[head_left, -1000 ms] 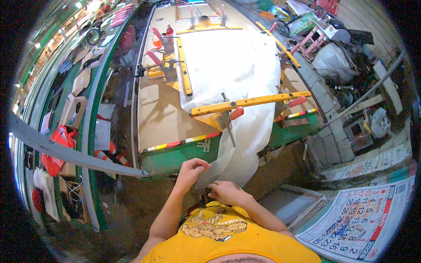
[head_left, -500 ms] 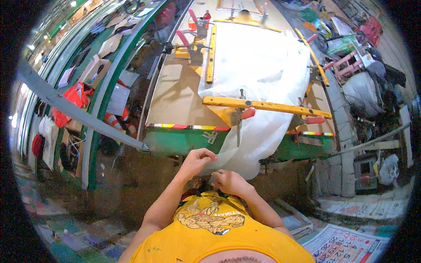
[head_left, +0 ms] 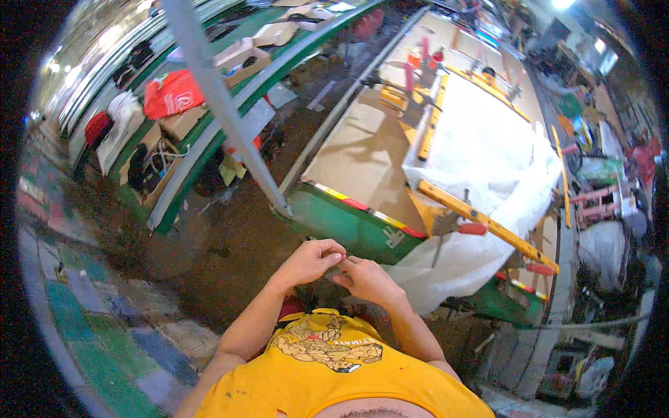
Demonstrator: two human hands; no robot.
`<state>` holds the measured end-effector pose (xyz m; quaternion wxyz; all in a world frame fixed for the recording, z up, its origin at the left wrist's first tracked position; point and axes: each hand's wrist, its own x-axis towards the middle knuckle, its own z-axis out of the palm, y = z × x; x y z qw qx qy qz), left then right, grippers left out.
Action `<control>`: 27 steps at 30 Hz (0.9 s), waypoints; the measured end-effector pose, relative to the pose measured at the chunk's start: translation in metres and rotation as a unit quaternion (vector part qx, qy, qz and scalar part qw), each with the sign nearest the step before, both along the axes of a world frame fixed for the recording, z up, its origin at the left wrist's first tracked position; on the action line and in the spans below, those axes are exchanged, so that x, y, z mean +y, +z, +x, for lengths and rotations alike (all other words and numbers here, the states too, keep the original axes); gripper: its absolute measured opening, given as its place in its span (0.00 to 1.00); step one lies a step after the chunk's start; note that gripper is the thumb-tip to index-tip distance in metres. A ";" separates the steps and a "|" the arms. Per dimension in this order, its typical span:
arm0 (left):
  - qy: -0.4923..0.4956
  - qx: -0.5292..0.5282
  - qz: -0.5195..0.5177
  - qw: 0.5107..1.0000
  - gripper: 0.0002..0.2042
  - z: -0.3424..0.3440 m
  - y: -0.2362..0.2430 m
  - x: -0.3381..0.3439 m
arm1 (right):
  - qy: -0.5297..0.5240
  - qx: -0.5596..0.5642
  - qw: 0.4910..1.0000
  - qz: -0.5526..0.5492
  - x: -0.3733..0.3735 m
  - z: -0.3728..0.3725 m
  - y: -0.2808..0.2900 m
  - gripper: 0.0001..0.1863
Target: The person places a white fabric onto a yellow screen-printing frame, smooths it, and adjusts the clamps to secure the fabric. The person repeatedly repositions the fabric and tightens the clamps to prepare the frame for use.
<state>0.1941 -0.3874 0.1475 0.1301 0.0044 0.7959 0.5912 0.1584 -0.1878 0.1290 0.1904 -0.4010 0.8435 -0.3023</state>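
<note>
In front of my waist, my left hand is closed, thumb and fingers pinched together. My right hand is closed too, and its fingertips meet the left ones. Anything between them is too small to make out. Just beyond my right hand hangs the loose end of a thin white translucent sheet, draped off the near end of a long table. A yellow clamp bar with red handles lies across the sheet on the tabletop.
More yellow bars frame the sheet. To my left, a slanted grey metal post stands before a green rack with boxes and a red bag. Clutter, including a pink stool, lines the right side.
My view has swung left, so the table now sits farther right. My hands have come together at the fingertips, and the white sheet's end is now apart from my left hand.
</note>
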 end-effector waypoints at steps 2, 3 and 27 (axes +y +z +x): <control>0.004 0.016 -0.014 1.000 0.10 0.003 0.001 -0.034 | 0.024 0.010 0.999 -0.020 -0.034 -0.005 0.001 0.14; -0.001 0.024 -0.026 0.999 0.11 0.005 0.000 -0.055 | 0.034 0.013 0.999 -0.033 -0.055 -0.006 0.000 0.14; 0.350 -0.056 -0.066 0.933 0.13 0.107 0.004 -0.425 | 0.397 0.014 0.912 0.106 -0.614 -0.089 -0.001 0.18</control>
